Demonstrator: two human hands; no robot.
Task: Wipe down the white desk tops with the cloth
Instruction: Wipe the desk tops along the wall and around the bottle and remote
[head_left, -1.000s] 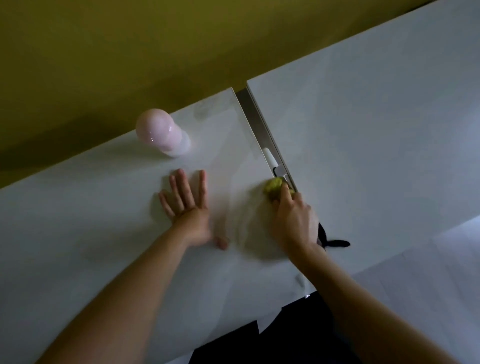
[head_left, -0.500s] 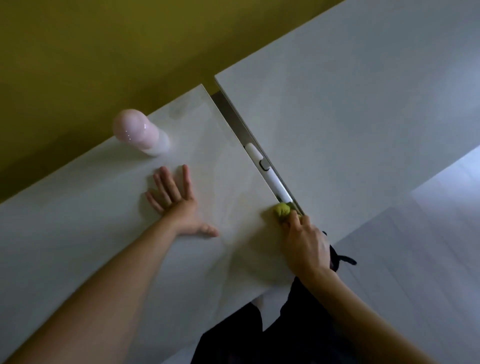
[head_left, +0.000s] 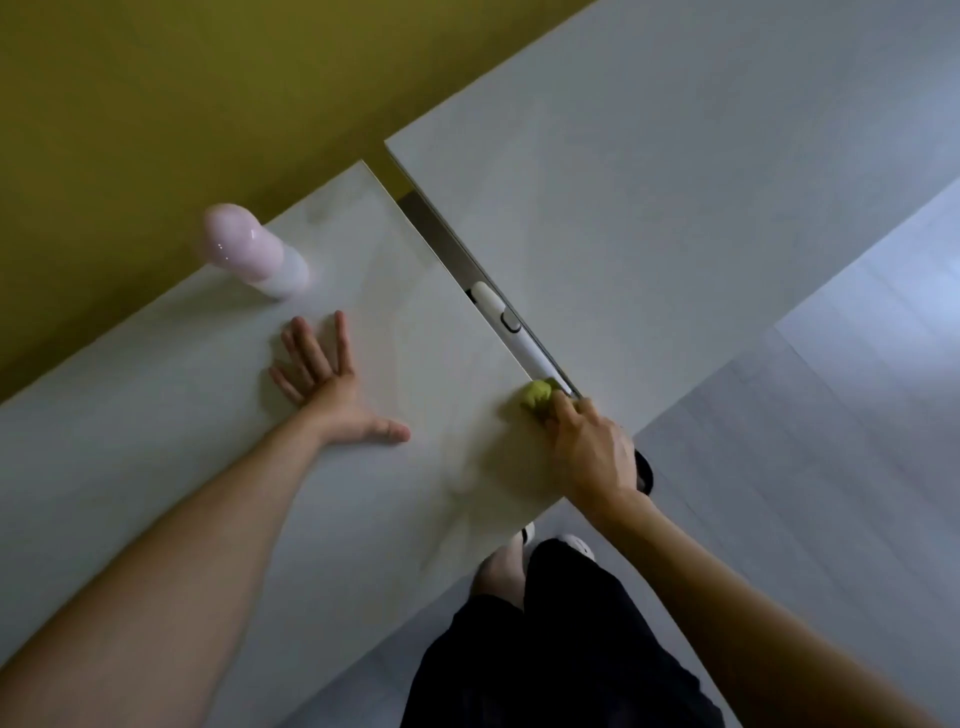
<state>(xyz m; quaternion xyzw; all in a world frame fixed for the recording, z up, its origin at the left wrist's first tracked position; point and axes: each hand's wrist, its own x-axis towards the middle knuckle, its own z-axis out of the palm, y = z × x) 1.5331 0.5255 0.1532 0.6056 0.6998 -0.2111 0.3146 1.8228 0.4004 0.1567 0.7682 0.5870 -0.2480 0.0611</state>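
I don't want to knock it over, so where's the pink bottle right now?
In the head view, the pink bottle stands at the back of the left desk top by the yellow wall, just beyond the flat left hand.

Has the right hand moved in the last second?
Yes. The right hand, gripping the cloth, slid toward the person along the desk, uncovering more of the white handle in the gap.

Pink dome-topped bottle (head_left: 244, 247) upright near olive wall (head_left: 156, 104). Slim white device (head_left: 522, 351) with grey button lies along grey metal channel (head_left: 441, 244). Pale plank floor (head_left: 831, 441) on the right. Black trousers (head_left: 571, 649) at bottom.
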